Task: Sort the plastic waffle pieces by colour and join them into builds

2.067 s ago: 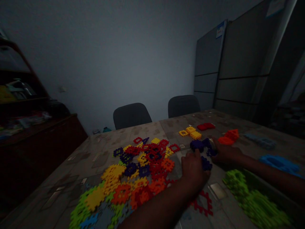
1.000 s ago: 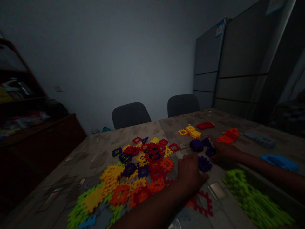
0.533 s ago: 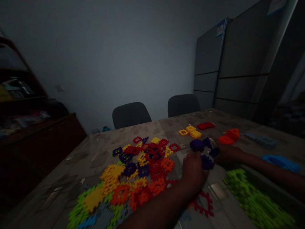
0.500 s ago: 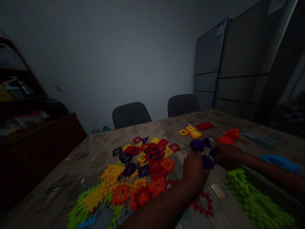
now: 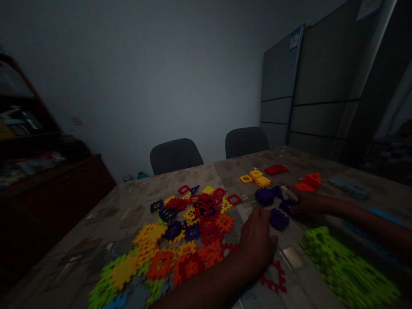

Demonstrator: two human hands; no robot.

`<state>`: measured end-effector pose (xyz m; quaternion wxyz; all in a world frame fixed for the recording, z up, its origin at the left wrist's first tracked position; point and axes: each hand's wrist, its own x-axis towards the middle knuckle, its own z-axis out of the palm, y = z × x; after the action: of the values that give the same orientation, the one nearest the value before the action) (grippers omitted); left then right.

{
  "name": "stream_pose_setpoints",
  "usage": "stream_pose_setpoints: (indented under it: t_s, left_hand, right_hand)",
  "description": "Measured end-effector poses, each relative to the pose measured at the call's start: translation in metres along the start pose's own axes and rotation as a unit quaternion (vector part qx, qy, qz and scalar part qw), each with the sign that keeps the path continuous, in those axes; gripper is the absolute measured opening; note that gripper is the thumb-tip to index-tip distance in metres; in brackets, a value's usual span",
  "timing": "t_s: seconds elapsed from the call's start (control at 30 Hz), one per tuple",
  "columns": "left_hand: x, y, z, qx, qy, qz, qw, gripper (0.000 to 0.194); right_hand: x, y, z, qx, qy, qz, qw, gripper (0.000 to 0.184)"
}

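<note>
Beside a dark purple toothed plastic piece (image 5: 279,219), my left hand (image 5: 257,236) has its thumb apart from its fingers and nothing visible in its grasp. My right hand (image 5: 301,201) grips another purple toothed piece (image 5: 287,206) low over the table; its fingertips are partly hidden. Just beyond lies a stack of purple pieces (image 5: 264,196), with a purple triangular piece (image 5: 277,192) at its side. A mixed heap of red, yellow, orange and purple interlocking pieces (image 5: 210,229) spreads to the left of my left hand.
Yellow pieces (image 5: 259,178), red pieces (image 5: 276,169), orange pieces (image 5: 309,182) and grey-blue pieces (image 5: 349,189) lie in separate groups. A long green pile (image 5: 347,266) sits at the right front, near blue pieces (image 5: 386,216) partly behind my right forearm. Two chairs (image 5: 175,155) stand beyond the table.
My left hand has drawn back slightly toward me and left, its thumb coming away from the near purple piece. My right hand stays among the purple pieces, slightly lower.
</note>
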<state>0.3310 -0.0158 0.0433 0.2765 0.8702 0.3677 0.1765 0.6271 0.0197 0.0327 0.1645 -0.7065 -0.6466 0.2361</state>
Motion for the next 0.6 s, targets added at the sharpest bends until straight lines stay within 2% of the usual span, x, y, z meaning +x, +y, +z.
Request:
stream_pose_setpoints:
  t_s: [0.1, 0.23, 0.4, 0.5, 0.6]
  left_hand:
    - [0.004, 0.004, 0.002, 0.004, 0.003, -0.005, 1.0, 0.049]
    - [0.018, 0.006, 0.007, 0.009, 0.011, -0.037, 0.999, 0.061]
    - [0.033, 0.005, 0.011, 0.02, 0.011, -0.051, 0.998, 0.052]
    - [0.034, 0.003, 0.012, 0.016, 0.01, -0.047, 0.999, 0.055]
    - [0.029, 0.001, 0.009, 0.008, 0.01, -0.039, 0.999, 0.061]
  right_hand:
    - [0.001, -0.001, 0.003, -0.016, -0.02, -0.002, 1.0, 0.039]
    - [0.001, -0.002, 0.005, -0.043, -0.028, -0.003, 0.999, 0.039]
    - [-0.001, -0.006, 0.011, -0.067, -0.026, -0.008, 0.997, 0.042]
    - [-0.005, -0.009, 0.011, -0.069, -0.024, -0.012, 0.997, 0.045]
    - [-0.005, -0.009, 0.002, -0.063, -0.027, -0.016, 0.998, 0.04]
